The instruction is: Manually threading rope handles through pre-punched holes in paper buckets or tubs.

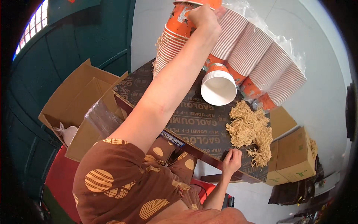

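At the top of the tall left stack of paper cups (169,52), my left hand (205,18) has its fingers closed on an orange patterned paper cup (182,20). My outstretched forearm crosses over the table, and part of that stack is behind it. Tan strands poke out along the stack's side. My right hand (232,161) rests at the table's near edge with its fingers curled in; whatever they may hold is hidden. Close to it lies a loose heap of curly tan strands (250,130). A short nest of white-lined paper cups (219,89) lies tilted with its mouth toward me.
Several long stacks of cups in clear plastic (253,46) lean along the table's far right side. The dark printed tabletop (194,119) has a raised near edge. An open cardboard box (80,100) stands at the left, and another carton (294,156) at the right.
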`<state>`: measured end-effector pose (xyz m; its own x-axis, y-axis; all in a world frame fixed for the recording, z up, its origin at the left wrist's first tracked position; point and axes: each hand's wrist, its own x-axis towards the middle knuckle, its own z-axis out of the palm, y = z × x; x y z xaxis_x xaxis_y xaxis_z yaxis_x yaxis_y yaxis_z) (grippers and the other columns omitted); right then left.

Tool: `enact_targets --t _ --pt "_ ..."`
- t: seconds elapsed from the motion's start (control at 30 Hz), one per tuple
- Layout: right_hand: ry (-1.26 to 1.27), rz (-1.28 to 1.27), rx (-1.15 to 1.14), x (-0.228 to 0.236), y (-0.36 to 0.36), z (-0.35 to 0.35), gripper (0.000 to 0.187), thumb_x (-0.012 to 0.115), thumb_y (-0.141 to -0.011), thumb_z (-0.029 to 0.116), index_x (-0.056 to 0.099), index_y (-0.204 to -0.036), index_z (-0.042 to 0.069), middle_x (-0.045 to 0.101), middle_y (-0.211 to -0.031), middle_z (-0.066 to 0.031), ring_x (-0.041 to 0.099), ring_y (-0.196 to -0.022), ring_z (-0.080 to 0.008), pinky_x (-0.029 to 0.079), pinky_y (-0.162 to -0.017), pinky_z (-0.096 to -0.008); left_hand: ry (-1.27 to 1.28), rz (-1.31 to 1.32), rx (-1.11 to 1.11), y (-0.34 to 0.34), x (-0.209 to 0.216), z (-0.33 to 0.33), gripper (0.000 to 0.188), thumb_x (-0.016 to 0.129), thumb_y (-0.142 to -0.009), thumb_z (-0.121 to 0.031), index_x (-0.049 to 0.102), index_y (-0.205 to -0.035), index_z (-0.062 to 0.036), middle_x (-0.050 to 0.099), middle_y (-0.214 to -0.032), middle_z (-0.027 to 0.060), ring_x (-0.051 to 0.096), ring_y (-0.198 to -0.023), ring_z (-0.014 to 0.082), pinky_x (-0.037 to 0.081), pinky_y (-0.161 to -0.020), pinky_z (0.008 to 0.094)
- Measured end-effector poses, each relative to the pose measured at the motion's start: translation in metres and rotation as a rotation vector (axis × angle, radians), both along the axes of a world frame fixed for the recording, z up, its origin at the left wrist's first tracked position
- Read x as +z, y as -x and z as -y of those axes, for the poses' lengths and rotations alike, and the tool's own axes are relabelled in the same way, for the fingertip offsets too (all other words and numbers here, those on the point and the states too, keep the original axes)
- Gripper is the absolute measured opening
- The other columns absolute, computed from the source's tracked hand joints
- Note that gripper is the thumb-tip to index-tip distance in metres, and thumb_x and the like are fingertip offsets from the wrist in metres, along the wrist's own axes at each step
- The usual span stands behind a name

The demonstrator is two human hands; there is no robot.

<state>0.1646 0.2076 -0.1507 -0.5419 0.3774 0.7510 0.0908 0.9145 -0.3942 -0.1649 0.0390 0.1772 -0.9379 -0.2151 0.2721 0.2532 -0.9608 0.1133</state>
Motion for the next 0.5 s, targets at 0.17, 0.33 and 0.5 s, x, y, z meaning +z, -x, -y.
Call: enact_targets --t 0.17,0.33,0.5 --pt "0.004 0.018 -0.020 0.002 -0.001 0.002 0.003 0.058 -0.085 0.002 0.060 -0.084 0.003 0.061 -0.086 -0.0116 0.061 -0.076 -0.0306 0.048 -0.066 -0.0383 -0.051 0.039 -0.025 -0.015 -0.027 0.003 0.028 0.046 -0.090 -0.003 0.038 -0.111 0.0138 0.057 -0.095 0.0249 0.067 -0.081 0.0381 0.062 -0.068 0.0418" --pt "-0.026 0.015 0.003 0.002 0.000 0.002 0.004 0.057 -0.085 0.001 0.060 -0.083 0.001 0.061 -0.085 -0.0121 0.061 -0.076 -0.0304 0.049 -0.066 -0.0374 0.132 -0.097 -0.179 -0.040 -0.091 0.016 0.023 0.047 -0.089 -0.004 0.046 -0.101 0.0160 0.060 -0.090 0.0253 0.068 -0.079 0.0380 0.061 -0.067 0.0420" --pt "-0.004 0.018 -0.006 0.003 0.001 0.003 0.003 0.057 -0.084 0.001 0.060 -0.082 0.002 0.061 -0.085 -0.0124 0.061 -0.077 -0.0310 0.048 -0.066 -0.0385 0.799 -0.220 -0.585 -0.119 -0.148 0.046 0.023 0.050 -0.094 -0.012 0.056 -0.104 0.0083 0.066 -0.097 0.0249 0.070 -0.082 0.0334 0.061 -0.068 0.0391"
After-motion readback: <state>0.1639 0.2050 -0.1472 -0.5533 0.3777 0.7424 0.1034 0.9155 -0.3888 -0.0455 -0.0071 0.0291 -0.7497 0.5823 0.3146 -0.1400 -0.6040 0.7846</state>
